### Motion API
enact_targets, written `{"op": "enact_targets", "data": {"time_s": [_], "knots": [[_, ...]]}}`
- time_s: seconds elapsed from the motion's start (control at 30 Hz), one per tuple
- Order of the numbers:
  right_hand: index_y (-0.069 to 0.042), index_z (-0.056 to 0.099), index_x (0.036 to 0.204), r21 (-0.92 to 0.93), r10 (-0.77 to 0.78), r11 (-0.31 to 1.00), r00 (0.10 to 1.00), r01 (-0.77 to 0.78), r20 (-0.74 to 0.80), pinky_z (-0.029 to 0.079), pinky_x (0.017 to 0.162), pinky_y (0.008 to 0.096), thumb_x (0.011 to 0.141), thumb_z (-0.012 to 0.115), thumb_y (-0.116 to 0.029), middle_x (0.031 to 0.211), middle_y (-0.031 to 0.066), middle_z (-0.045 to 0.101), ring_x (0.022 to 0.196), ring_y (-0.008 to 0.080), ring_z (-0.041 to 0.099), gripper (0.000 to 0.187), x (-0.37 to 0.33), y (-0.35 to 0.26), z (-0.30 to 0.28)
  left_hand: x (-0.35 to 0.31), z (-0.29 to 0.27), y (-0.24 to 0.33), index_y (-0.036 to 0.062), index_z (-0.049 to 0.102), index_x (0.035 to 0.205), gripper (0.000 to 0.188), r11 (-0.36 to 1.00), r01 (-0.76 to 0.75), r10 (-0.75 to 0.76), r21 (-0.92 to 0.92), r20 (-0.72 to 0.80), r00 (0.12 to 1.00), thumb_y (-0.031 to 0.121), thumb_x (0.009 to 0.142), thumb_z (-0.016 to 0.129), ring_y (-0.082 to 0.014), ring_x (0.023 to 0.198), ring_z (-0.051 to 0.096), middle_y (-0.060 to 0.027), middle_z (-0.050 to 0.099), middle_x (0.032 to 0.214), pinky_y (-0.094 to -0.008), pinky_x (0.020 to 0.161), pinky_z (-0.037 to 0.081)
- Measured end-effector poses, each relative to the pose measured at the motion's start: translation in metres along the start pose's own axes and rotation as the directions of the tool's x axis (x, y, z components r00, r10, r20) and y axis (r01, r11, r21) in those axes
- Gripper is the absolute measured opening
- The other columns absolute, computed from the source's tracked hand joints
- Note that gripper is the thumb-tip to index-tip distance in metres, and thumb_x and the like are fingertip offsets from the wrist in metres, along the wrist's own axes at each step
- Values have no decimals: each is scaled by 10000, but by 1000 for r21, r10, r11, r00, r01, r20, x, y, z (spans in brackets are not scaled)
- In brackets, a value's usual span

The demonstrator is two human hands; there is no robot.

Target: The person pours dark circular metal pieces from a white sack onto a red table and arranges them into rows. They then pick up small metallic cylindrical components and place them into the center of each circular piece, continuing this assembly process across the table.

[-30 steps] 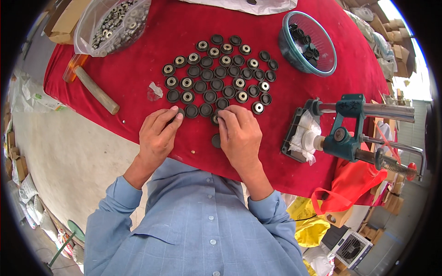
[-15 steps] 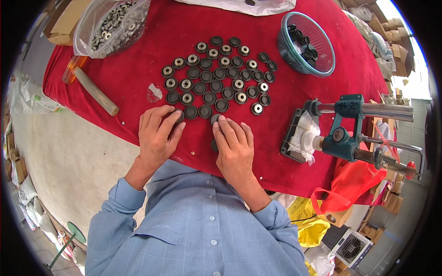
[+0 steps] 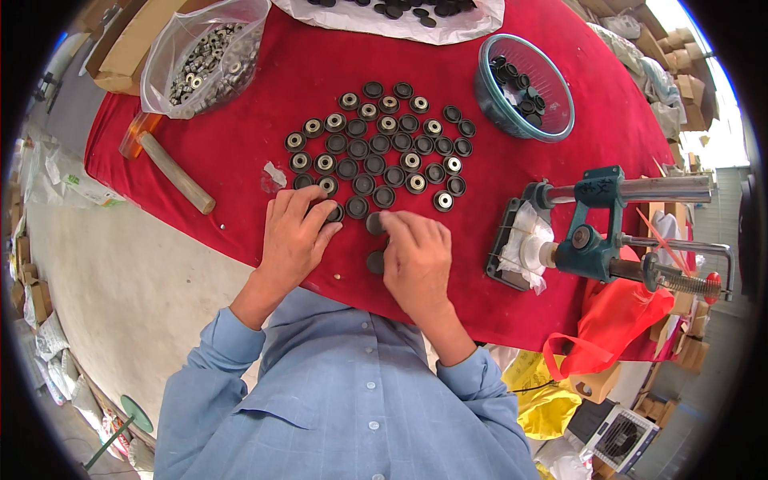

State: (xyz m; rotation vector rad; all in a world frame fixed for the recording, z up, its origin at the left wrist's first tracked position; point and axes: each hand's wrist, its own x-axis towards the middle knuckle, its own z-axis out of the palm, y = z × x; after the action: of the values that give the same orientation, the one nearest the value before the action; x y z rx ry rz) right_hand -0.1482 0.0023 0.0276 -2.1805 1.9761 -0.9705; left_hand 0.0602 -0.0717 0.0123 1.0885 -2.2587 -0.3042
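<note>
On the red cloth lie several round black caps [image 3: 374, 164] in loose rows, some with a metal bearing [image 3: 415, 183] set in them. My left hand [image 3: 298, 236] is at the near left edge of the group, with thumb and fingers closed about a black cap [image 3: 336, 214]. To its right, my right hand [image 3: 418, 260] has its fingers curled, their tips at the right edge of a plain-faced black cap [image 3: 373, 224]. A second plain-faced black cap [image 3: 375, 262] lies nearer me, beside that hand. The right fingertips are slightly blurred.
A bag of metal bearings [image 3: 210, 72] and a wooden-handled hammer [image 3: 176, 172] are at left. A blue plastic basket [image 3: 485, 92] holds black caps at far right. A green hand press [image 3: 588, 232] stands at right. More caps lie on white sheeting [image 3: 456, 32] at the back.
The view has shifted, so the table sits lower in the picture. My left hand has moved right to the neighbouring cap. My right fingers have curled more, and the nearer plain-faced cap shows more fully.
</note>
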Motion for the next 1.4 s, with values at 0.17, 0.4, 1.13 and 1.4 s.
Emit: {"op": "enact_targets", "data": {"time_s": [0.17,0.4,1.13,1.4], "knots": [[-84,717,1148,-55,135,990,990,-133,30,502,808,428,930,760,-148,1016,77,667,873,270,687,231,29,9,6,-1,-5,-6,57,682,1100,363,989,-67,62,-130,-43,997,41,801,886,-253,941,663,-83,711,1123,-378,833,517],[-79,703,1102,-39,316,949,939,-313,135,538,778,450,870,847,-195,1009,117,667,879,315,723,296,42,10,17,16,-19,-38,35,752,1205,351,904,245,-333,-349,-220,917,-39,873,837,-115,873,663,-49,714,1058,-269,748,539],[-45,689,1128,146,308,929,930,-339,201,586,761,476,861,831,-101,1080,143,655,914,352,721,307,44,14,14,16,-9,-24,56,780,1209,330,995,-89,88,33,25,996,129,889,811,-315,1143,653,-93,702,1215,-474,942,533],[-42,678,1128,91,258,957,949,-277,180,586,796,474,858,833,-94,1114,146,649,966,356,714,315,43,13,16,19,-13,-20,47,762,1256,403,966,-181,167,185,90,982,72,854,780,-309,1179,647,-95,699,1245,-481,1001,494]]}}
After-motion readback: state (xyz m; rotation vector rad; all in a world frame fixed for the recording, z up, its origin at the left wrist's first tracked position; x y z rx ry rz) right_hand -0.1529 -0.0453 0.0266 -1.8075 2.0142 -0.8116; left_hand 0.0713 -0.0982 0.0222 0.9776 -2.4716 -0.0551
